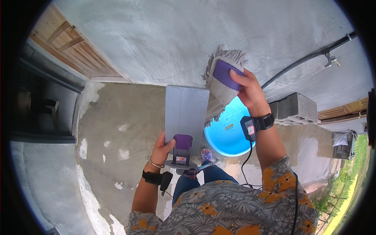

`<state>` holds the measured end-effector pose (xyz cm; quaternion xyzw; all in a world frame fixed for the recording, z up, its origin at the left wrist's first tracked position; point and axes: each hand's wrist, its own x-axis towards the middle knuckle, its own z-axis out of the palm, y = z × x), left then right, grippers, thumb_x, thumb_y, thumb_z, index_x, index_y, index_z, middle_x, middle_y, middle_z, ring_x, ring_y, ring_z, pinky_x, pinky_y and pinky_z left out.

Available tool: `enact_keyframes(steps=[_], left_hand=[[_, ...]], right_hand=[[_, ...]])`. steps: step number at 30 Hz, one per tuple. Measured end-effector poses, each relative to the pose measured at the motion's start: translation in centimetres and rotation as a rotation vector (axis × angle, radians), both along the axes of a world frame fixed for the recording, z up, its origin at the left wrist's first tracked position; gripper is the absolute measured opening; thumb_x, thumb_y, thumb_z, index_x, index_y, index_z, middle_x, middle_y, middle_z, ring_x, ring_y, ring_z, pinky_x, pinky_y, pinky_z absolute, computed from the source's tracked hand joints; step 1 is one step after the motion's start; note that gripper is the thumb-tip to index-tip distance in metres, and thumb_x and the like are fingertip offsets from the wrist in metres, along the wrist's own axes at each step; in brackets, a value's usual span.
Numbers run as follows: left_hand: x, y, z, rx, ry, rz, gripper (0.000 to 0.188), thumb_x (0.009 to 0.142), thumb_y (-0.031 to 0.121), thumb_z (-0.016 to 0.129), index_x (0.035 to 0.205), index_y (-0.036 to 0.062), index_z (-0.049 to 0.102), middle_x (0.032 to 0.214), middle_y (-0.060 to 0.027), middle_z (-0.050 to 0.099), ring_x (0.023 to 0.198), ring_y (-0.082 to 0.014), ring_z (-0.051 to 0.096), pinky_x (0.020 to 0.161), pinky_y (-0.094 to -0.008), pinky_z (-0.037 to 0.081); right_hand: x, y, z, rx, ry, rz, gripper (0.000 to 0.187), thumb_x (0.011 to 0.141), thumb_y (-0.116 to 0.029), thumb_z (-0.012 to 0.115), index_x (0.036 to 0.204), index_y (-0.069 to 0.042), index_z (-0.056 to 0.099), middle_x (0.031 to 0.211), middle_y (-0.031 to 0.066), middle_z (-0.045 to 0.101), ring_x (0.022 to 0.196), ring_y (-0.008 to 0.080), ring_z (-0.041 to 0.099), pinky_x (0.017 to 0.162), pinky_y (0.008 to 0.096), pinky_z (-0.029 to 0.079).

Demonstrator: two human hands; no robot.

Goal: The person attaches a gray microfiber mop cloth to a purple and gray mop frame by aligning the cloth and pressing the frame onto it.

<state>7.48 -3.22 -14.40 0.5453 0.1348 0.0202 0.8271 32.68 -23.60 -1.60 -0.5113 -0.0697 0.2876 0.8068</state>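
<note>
My left hand (159,150) grips the lower end of a flat grey mop plate (186,111), by its purple catch (183,141). The plate stands lengthwise in front of me, and its pole (204,167) runs from the hinge near my body. In my right hand (250,90) is a fringed grey mop pad (222,94), pinched at its purple pocket (226,74) between thumb and fingers. The pad hangs down just right of the plate; whether the two touch I cannot tell. Its lower fringe overlaps the view of a blue basin (231,135) on the floor.
Beyond the basin rises a grey wall with a black pipe (297,62) and a tap (332,60). Concrete blocks (295,109) stand at the right. A wooden door (72,43) is at the far left, a dark doorway (47,98) below it. Cables hang from my wrist straps.
</note>
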Motion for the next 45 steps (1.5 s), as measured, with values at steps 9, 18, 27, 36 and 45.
enact_keyframes(steps=[9, 18, 27, 36, 45], left_hand=[[1.2, -1.2, -0.1, 0.005, -0.145, -0.175, 0.040, 0.088, 0.012, 0.055, 0.124, 0.0031, 0.043, 0.111, -0.0017, 0.053, 0.103, -0.0109, 0.048, 0.090, -0.0274, 0.039], [3.7, -3.6, -0.7, -0.065, -0.359, -0.123, 0.039, 0.087, 0.011, 0.056, 0.122, 0.0009, 0.044, 0.108, -0.0046, 0.054, 0.097, -0.0117, 0.051, 0.085, -0.0273, 0.043], [2.6, -3.8, -1.7, -0.174, -0.469, -0.133, 0.045, 0.087, 0.011, 0.055, 0.128, 0.0007, 0.039, 0.115, -0.0052, 0.053, 0.103, -0.0127, 0.050, 0.089, -0.0273, 0.041], [2.5, -2.5, -2.6, -0.322, -0.386, -0.330, 0.047, 0.089, 0.009, 0.052, 0.133, 0.0041, 0.036, 0.119, -0.0040, 0.051, 0.108, -0.0131, 0.048, 0.093, -0.0294, 0.038], [4.2, -1.7, -6.3, -0.595, -0.276, -0.480, 0.044, 0.089, 0.006, 0.052, 0.131, 0.0034, 0.038, 0.120, -0.0049, 0.052, 0.108, -0.0159, 0.051, 0.094, -0.0330, 0.040]], right_hand=[[-2.7, 3.4, 10.6, -0.164, -0.461, -0.010, 0.033, 0.081, -0.018, 0.066, 0.105, 0.001, 0.053, 0.096, 0.0056, 0.062, 0.083, 0.0116, 0.059, 0.072, 0.0232, 0.046], [-9.1, 3.3, 14.4, -0.750, -1.460, -0.298, 0.020, 0.073, -0.011, 0.070, 0.081, -0.004, 0.052, 0.073, 0.0081, 0.056, 0.064, 0.0205, 0.055, 0.060, 0.0278, 0.044], [-8.0, 2.2, 9.9, -1.088, -1.475, -0.307, 0.033, 0.078, -0.027, 0.065, 0.096, -0.001, 0.057, 0.079, 0.0210, 0.061, 0.077, 0.0394, 0.059, 0.062, 0.0403, 0.047], [-7.8, 7.8, 9.4, -0.642, -1.141, -0.412, 0.028, 0.082, -0.021, 0.063, 0.088, 0.004, 0.054, 0.075, 0.0167, 0.063, 0.069, 0.0199, 0.060, 0.064, 0.0309, 0.045], [-10.9, 10.5, 9.5, -0.207, -1.113, -0.376, 0.008, 0.083, -0.004, 0.054, 0.088, 0.000, 0.049, 0.074, -0.0001, 0.056, 0.069, 0.0065, 0.048, 0.061, 0.0217, 0.041]])
